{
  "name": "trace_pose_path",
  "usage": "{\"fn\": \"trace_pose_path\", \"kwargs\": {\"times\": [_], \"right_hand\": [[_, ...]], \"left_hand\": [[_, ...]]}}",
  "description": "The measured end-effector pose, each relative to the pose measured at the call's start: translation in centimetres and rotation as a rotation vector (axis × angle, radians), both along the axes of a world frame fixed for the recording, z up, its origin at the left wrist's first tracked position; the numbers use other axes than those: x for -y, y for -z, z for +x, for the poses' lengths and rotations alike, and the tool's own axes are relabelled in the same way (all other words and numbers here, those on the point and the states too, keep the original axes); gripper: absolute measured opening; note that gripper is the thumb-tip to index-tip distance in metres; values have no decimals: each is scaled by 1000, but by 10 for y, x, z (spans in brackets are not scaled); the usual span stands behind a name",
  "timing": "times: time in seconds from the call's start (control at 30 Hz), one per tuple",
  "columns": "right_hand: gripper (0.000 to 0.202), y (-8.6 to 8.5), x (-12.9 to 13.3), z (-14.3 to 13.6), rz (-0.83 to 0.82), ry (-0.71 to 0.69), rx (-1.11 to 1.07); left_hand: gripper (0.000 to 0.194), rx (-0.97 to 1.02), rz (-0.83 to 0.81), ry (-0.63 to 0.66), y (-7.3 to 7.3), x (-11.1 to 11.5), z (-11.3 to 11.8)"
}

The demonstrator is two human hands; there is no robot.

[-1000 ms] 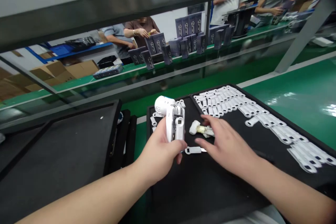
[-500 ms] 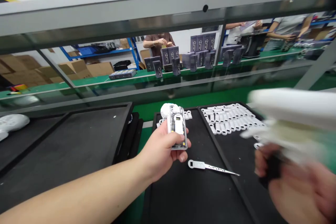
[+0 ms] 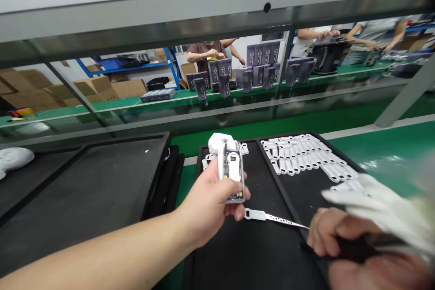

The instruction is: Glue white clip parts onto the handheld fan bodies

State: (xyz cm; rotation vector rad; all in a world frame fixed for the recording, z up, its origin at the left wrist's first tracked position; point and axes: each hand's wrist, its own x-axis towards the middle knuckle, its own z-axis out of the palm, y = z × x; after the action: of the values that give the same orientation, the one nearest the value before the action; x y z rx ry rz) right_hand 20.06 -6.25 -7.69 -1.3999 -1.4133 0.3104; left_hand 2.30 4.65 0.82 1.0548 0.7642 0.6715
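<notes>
My left hand (image 3: 217,192) is wrapped around a small clear-cased electronic device (image 3: 236,197) with a white rounded head at its far end. A white part with a ring-shaped end (image 3: 234,170) lies along the device's face, my thumb near its lower end. Below on the black tray lies a white strip tool with holes and a pointed tip (image 3: 275,218). My right hand (image 3: 343,240), smeared by motion, is closed around a dark handle (image 3: 353,247). Blurred white material (image 3: 384,201) shows just beyond it; I cannot tell whether they are joined.
Rows of small white parts (image 3: 299,156) lie in the black tray (image 3: 234,253) ahead. Another black tray (image 3: 112,190) stands left, with a white object (image 3: 15,157) at its edge. A metal frame (image 3: 190,2) crosses above. Beyond it are purple boxes (image 3: 224,72) and several people.
My right hand has swung left and lower, carrying the dark-handled thing. The large white blur has moved down and right, uncovering more white parts. My left hand has shifted slightly, still holding the device.
</notes>
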Motion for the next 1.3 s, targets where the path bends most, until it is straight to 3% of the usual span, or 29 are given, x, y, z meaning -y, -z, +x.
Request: {"fn": "trace_pose_path", "kwargs": {"times": [0.1,0.17,0.33,0.47,0.57,0.63,0.73,0.83,0.97,1.1,1.3], "right_hand": [[37,0,-5,-7,-53,-127,112],[33,-1,-6,-8,-88,-122,105],[40,6,0,-7,-138,-121,63],[36,15,7,-9,-176,-160,252],[35,26,10,11,-110,-93,385],[34,37,7,35,-109,4,512],[37,58,-3,66,-191,122,768],[34,74,-12,80,-327,136,922],[29,84,-16,77,-462,108,924],[31,91,-15,77,-459,104,882],[34,102,-14,81,-437,99,856]], "left_hand": [[31,1,28,39,1,3,0],[32,11,-3,30,1,3,-1],[26,222,-114,-52,-1,-4,-2],[32,168,-213,-180,2,-5,-2],[27,108,-147,-177,3,-3,-3],[36,70,-45,-113,3,-3,-4],[50,64,-6,-35,2,-4,-5],[59,32,-18,10,1,-4,-4],[56,-26,-61,-10,3,0,0],[41,-40,-100,-43,7,2,1],[44,0,-212,-67,8,-3,2]]}}
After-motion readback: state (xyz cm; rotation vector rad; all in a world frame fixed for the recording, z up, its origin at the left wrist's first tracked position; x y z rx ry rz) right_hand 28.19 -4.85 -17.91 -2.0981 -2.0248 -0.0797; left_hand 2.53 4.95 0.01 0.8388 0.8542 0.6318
